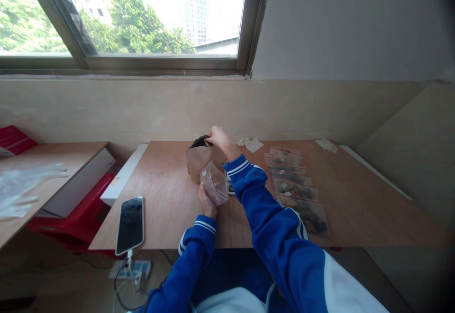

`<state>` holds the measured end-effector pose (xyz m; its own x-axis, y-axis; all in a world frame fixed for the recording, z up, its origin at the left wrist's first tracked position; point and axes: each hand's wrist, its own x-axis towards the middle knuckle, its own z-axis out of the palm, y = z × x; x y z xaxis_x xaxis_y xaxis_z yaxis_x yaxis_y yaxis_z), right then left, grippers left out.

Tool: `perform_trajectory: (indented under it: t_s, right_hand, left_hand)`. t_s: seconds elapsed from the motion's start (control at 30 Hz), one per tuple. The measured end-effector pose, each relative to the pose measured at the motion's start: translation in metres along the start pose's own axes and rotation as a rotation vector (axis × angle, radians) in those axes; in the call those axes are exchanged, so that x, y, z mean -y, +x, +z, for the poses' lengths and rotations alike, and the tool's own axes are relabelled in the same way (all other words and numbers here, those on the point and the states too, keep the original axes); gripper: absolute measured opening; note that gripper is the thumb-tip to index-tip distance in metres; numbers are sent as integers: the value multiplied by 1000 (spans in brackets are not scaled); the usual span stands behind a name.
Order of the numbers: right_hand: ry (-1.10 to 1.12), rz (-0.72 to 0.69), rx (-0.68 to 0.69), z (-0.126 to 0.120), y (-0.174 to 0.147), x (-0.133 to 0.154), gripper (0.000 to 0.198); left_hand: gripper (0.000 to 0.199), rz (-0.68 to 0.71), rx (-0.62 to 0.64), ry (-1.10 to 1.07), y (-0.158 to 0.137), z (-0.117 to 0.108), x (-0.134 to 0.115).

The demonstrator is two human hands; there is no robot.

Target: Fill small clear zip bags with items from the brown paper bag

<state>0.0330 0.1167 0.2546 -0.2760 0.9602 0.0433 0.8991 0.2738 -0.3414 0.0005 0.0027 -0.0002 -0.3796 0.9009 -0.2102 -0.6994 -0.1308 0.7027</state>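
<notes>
My left hand point(207, 201) is closed on a clear zip bag point(215, 183), which it holds tilted in front of a brown paper bag point(196, 162). The paper bag stands upright with its dark mouth open. At its top edge, my right hand point(219, 138) grips the rim with bent fingers. Part of a small pale device point(231, 188) shows behind the zip bag, mostly hidden by it and my right sleeve. Whatever lies inside the paper bag cannot be made out.
Several zip bags with dark contents point(302, 192) overlap in a row at right. A phone point(130, 225) on a charging cable lies at the table's front left. Crumpled white material point(326, 146) and a white paper piece point(253, 145) lie toward the back. Plastic gloves point(28, 185) rest on the left table.
</notes>
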Motion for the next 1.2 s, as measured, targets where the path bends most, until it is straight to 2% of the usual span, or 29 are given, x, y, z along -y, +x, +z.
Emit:
perform_trajectory:
  t_s: [0.17, 0.3, 0.5, 0.8, 1.03, 1.2]
  right_hand:
    - [-97, -11, 107, 0, 1, 4, 27]
    - [-132, -20, 140, -1, 0, 6, 31]
    - [-110, -32, 81, 2, 1, 1, 34]
    - [-9, -18, 35, 10, -4, -1, 34]
    - [332, -88, 200, 7, -2, -13, 61]
    - [280, -220, 317, 10, -7, -14, 57]
  left_hand:
    - [61, 32, -17, -78, -5, 5, -4]
    - [60, 50, -17, -89, -5, 8, -5]
    - [59, 51, -53, -93, -3, 6, -3]
    - [67, -26, -8, -70, -6, 7, -6]
    - [68, 64, 8, 25, -6, 4, -4]
    - [71, 58, 6, 18, -7, 5, -5]
